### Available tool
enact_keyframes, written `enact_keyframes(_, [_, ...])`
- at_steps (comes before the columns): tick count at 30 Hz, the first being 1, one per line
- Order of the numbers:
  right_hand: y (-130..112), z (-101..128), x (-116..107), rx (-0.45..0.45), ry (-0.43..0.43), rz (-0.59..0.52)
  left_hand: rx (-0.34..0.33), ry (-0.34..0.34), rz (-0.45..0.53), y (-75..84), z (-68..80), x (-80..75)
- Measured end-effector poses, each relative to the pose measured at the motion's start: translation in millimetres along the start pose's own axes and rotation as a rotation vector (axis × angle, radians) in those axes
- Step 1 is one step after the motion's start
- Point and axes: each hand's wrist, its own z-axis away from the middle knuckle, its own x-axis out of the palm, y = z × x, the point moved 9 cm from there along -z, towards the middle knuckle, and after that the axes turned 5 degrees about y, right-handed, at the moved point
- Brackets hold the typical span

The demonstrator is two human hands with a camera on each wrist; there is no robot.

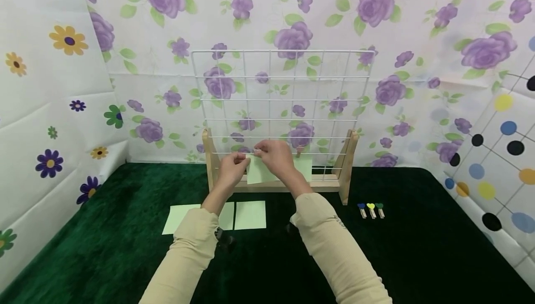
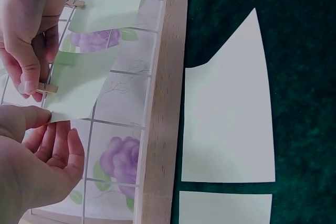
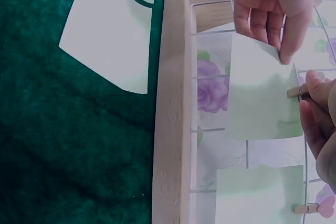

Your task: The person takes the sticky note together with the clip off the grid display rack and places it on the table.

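A pale green paper sheet (image 1: 257,172) lies against the white wire grid (image 1: 269,77). My left hand (image 1: 231,170) pinches its left upper corner between thumb and fingertip, the other fingers loosely bent. With thumb and fingers, my right hand (image 1: 277,156) grips a small wooden clothespin (image 3: 295,92) at the sheet's top edge, by a grid wire. To the right hangs a second green sheet (image 3: 260,195), held on the grid by a clothespin with a pink heart (image 3: 326,206). In the head view my right hand covers part of the sheets.
The grid stands in a wooden frame (image 1: 347,167) on a dark green cloth (image 1: 401,257). More pale green sheets (image 1: 250,215) lie in front of it, partly behind my left forearm. Three clothespins (image 1: 371,210) with blue, yellow and green hearts lie at the right.
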Motion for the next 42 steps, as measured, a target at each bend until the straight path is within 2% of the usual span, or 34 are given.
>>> enact_keyframes(10, [-4,-1,-1,-0.025,-0.011,0.019,0.015,0.028,-0.034,0.6,0.5,-2.5])
enact_keyframes(16, [-9,-1,-6,-0.094,0.033,0.037,0.014,0.036,-0.05,1.2,0.3,-2.5])
enact_keyframes(25, [-13,0,-11,-0.131,0.092,0.024,0.042,0.031,-0.049,1.6,1.6,-1.7])
enact_keyframes(28, [-12,2,-11,-0.107,0.069,-0.014,0.057,0.024,-0.05,-0.4,3.8,-3.8])
enact_keyframes(33, [-2,11,-11,-0.031,0.003,-0.164,0.073,0.006,-0.046,-5.7,5.8,-7.4])
enact_keyframes(37, [10,20,-14,0.009,0.014,-0.237,0.056,-0.003,-0.031,-9.1,7.2,-9.9])
enact_keyframes(42, [20,26,-19,0.025,0.021,-0.265,0.065,-0.016,-0.008,-8.2,12.1,-14.5])
